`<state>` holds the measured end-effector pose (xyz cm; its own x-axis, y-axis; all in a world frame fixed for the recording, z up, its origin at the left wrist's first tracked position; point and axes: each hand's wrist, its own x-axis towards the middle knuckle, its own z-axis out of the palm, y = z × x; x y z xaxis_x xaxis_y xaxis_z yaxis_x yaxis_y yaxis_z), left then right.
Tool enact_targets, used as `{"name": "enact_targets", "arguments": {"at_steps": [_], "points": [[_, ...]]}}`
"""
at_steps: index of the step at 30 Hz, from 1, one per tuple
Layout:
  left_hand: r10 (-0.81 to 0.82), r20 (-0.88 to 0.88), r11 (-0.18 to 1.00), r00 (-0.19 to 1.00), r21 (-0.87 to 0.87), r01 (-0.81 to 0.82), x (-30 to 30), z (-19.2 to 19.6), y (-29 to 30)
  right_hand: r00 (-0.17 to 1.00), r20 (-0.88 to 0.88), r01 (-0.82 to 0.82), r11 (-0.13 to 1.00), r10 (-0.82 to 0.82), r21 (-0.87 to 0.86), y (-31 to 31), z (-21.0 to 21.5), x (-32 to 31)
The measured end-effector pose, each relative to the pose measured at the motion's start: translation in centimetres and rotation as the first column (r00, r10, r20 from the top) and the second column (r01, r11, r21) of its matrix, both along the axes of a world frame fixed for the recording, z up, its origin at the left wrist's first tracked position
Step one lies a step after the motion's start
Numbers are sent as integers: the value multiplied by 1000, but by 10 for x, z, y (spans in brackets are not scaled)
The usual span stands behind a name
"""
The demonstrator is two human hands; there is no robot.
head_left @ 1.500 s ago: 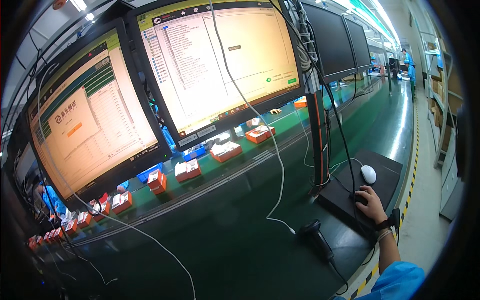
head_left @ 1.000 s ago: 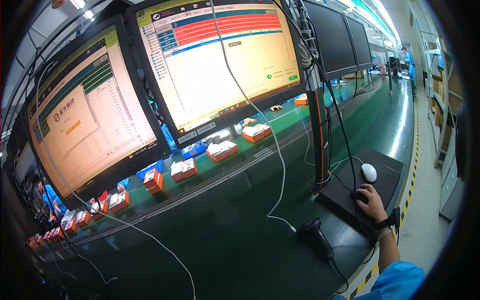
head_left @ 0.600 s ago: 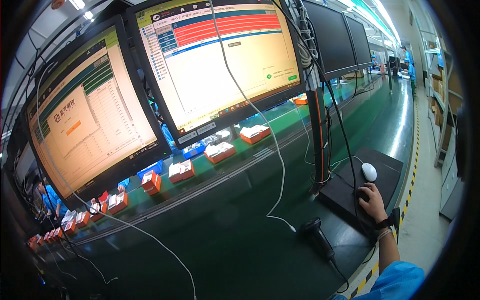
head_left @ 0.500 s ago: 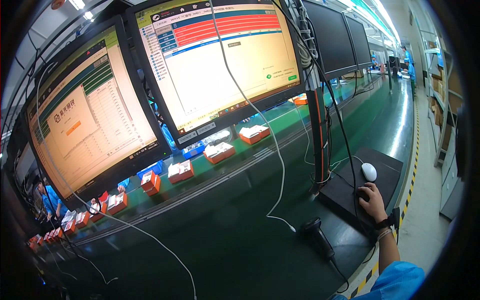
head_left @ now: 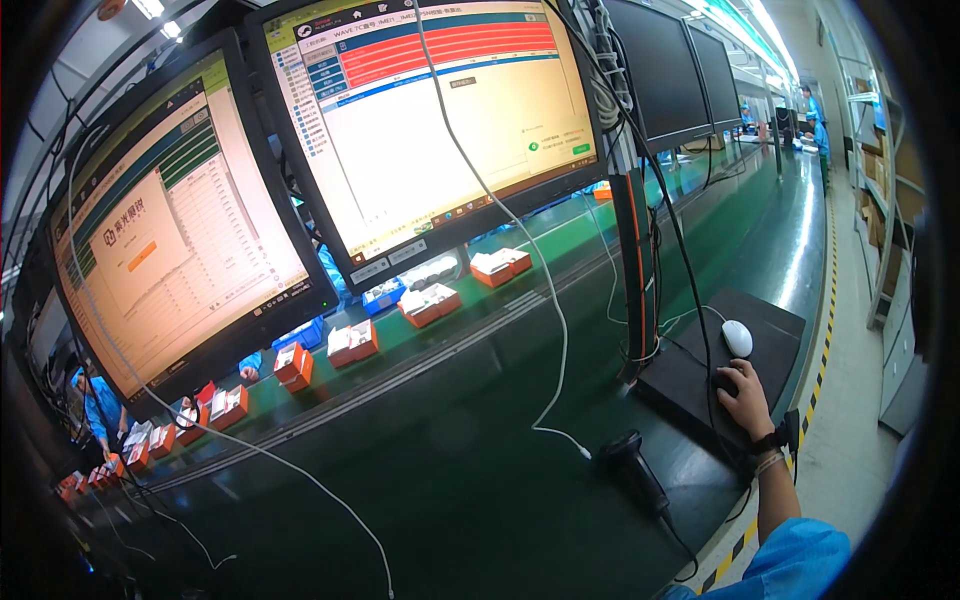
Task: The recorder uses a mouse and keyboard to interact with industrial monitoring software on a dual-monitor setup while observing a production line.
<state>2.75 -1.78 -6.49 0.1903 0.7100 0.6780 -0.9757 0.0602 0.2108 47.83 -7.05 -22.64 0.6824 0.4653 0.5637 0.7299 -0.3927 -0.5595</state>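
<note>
Right hand [head_left: 743, 395] closed over a dark, rounded computer mouse [head_left: 722, 383] on the flat black box [head_left: 776, 338]; I'd favour light finger pressure, wrist settled (smooth white oval mouse [head_left: 737, 339] just ahead, untouched); left hand out of view

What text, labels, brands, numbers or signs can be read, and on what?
Left lit monitor: large lettering above an orange button, legible, wording withheld; table rows too small.
Right lit monitor: header above red bars, partly legible, wording withheld; side list too small.
Lower-bezel labels: too small.
Scanner, white mouse: no readable marks.
</note>
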Motion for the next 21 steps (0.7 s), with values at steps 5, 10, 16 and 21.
{"name": "enact_targets", "arguments": {"at_steps": [5,10,16,21], "points": [[-3,-27,999,1000,-34,2,1,1,-2,1000,24,6,1000,-5,-11,-1,-1,3],[18,-151,1000,988,25,-15,-1,10,-1,998,56,20,999,-18,-27,-3,2,0],[17,-94,999,995,51,-12,1,-5,2,997,44,56,998,-55,-15,-2,3,0],[-6,-61,992,998,127,13,6,-11,12,997,35,69,998,-68,-16,-3,6,-3]]}}
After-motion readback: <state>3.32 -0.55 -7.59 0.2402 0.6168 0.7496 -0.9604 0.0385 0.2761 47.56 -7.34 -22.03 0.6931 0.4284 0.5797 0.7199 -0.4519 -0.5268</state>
